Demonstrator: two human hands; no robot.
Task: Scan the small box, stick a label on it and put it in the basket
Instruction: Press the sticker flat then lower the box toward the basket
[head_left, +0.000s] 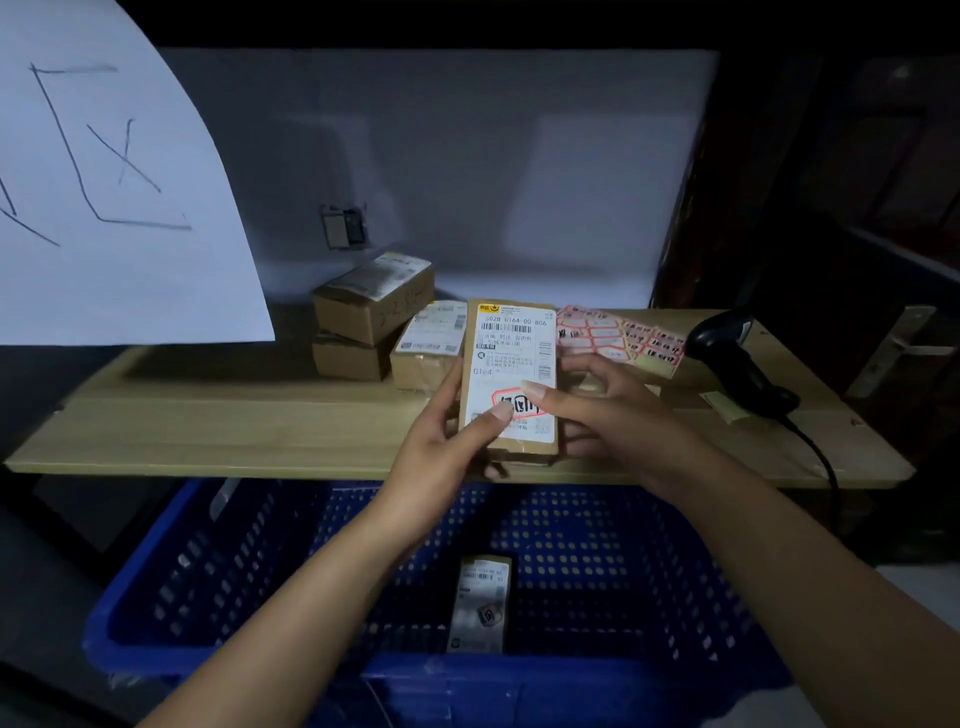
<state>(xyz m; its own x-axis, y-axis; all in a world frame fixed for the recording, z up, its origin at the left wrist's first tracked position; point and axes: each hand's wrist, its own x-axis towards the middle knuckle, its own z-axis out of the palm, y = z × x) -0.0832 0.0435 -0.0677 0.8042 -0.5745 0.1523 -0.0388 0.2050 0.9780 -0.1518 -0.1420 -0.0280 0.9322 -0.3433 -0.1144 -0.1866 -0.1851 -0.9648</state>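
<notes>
Both hands (519, 415) hiding box (511, 358) edges

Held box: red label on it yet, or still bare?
On. A red-bordered label sits on the small box's white waybill, under the left hand thumb and right hand finger.

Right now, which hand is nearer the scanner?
Right. The right hand holds the box's right edge, the side the scanner lies on; the left hand grips the box's left edge, farther away.
</notes>
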